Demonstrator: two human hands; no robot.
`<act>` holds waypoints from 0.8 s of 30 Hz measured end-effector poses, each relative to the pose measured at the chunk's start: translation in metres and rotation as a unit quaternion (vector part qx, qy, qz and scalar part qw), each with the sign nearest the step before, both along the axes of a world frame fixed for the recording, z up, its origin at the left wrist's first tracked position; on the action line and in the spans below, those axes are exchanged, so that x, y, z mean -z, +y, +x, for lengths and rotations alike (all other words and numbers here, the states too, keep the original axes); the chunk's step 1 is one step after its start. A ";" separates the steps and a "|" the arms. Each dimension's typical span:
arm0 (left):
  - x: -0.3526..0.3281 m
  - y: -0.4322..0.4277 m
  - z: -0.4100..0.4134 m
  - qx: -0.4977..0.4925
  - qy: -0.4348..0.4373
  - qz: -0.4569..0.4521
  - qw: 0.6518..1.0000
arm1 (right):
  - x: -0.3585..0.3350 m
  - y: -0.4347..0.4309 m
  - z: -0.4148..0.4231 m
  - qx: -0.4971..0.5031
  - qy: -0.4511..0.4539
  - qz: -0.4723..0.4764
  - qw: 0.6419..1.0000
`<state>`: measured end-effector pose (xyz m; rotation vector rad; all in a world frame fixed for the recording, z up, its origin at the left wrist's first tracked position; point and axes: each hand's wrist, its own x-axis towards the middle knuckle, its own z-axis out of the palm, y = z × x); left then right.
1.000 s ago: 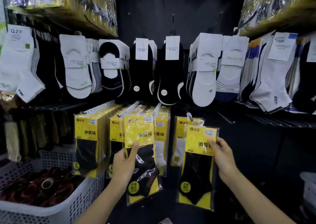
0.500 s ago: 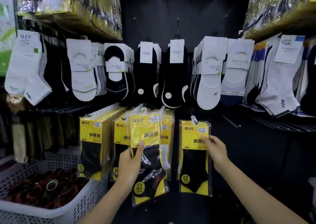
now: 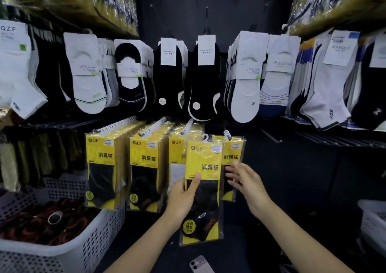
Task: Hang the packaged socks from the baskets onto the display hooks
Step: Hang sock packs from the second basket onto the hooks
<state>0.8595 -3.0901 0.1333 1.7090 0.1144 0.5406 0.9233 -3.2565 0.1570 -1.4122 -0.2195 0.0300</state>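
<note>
My left hand [image 3: 184, 197] grips a yellow-and-black packaged sock pair [image 3: 203, 164], thumb on its front, holding it upright with its white hanger hook free at the top. Behind it a second yellow sock pack [image 3: 232, 153] hangs on a display hook. My right hand [image 3: 247, 182] hovers just in front of that hanging pack with fingers spread, holding nothing. Three full rows of the same yellow sock packs [image 3: 105, 158] hang on hooks to the left.
A white perforated basket [image 3: 98, 231] with dark red items sits at lower left. Another white basket [image 3: 373, 220] shows at the right edge. White and black socks [image 3: 205, 78] hang on the upper row. A bare hook [image 3: 271, 136] juts out on the right. A phone [image 3: 200, 264] lies below.
My right hand has let go of the pack it hung and drawn back, fingers spread. My left hand has carried its pack rightward, in front of the hung one.
</note>
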 end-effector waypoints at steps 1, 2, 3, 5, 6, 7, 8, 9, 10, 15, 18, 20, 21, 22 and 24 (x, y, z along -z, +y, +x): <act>0.002 -0.008 0.002 0.016 -0.004 0.004 1.000 | -0.001 0.002 -0.005 -0.019 -0.007 -0.006 1.000; 0.004 -0.015 0.004 0.035 -0.008 0.006 0.999 | -0.001 0.002 -0.008 -0.030 -0.012 -0.009 0.999; 0.006 -0.022 0.006 0.053 -0.010 0.006 0.998 | 0.000 0.002 -0.011 -0.032 -0.012 -0.004 0.999; 0.009 -0.032 0.010 0.079 -0.018 -0.004 0.997 | 0.004 -0.003 -0.013 -0.010 -0.009 0.016 1.000; 0.010 -0.036 0.012 0.089 -0.020 -0.015 0.996 | 0.007 -0.006 -0.013 0.013 -0.009 0.020 1.000; 0.011 -0.040 0.015 0.098 -0.020 -0.023 0.995 | 0.010 -0.010 -0.012 0.041 -0.009 0.023 0.999; 0.011 -0.042 0.017 0.105 -0.019 -0.028 0.994 | 0.012 -0.015 -0.010 0.071 -0.009 0.028 0.997; 0.009 -0.044 0.020 0.110 -0.015 -0.029 0.993 | 0.014 -0.020 -0.007 0.098 -0.008 0.033 0.995; 0.008 -0.046 0.021 0.117 -0.008 -0.029 0.993 | 0.015 -0.025 -0.005 0.117 -0.005 0.038 0.992; 0.000 -0.050 0.025 0.141 0.017 -0.021 0.990 | 0.000 -0.034 0.010 0.134 -0.033 0.005 0.990; -0.001 -0.049 0.028 0.120 0.010 -0.023 0.992 | -0.008 -0.025 0.018 0.122 -0.067 -0.043 0.989; 0.000 -0.047 0.030 0.108 0.008 -0.025 0.994 | -0.011 -0.019 0.023 0.115 -0.079 -0.060 0.988; 0.000 -0.046 0.031 0.103 0.008 -0.025 0.994 | -0.012 -0.017 0.025 0.113 -0.082 -0.067 0.988; 0.001 -0.044 0.032 0.097 0.009 -0.026 0.995 | -0.012 -0.014 0.027 0.112 -0.083 -0.072 0.988; 0.001 -0.042 0.035 0.085 0.014 -0.021 0.996 | -0.010 -0.010 0.031 0.109 -0.073 -0.073 0.989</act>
